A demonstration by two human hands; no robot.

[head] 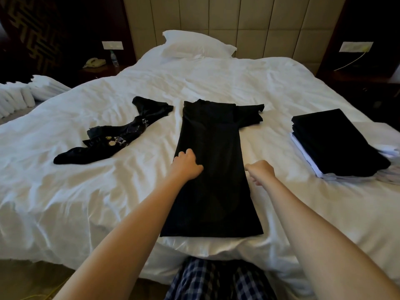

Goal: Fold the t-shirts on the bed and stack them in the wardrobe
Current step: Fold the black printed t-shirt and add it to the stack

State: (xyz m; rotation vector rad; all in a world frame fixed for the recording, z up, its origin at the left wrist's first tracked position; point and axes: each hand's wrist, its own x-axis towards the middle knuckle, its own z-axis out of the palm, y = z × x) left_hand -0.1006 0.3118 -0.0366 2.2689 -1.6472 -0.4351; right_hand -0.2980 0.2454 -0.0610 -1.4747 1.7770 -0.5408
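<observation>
**Two hands on a half-folded black t-shirt on a white bed**

A black t-shirt (212, 169) lies in the middle of the bed (108, 191), folded into one long strip with a sleeve poking out at its far right. The left hand (187, 164) rests on the strip's left edge, fingers curled over the cloth and grasping it. The right hand (260, 171) sits at the right edge with fingers curled; whether they hold the cloth cannot be told.

To the left lies one crumpled dark garment (121, 135) with a pale print. To the right sits one stack of folded shirts (337, 144), black on top, white beneath.

The bedding is white and wrinkled, with one pillow (194, 45) against a padded headboard (259, 24). A telephone (94, 62) and a bottle (114, 58) stand on the left bedside stand.
</observation>
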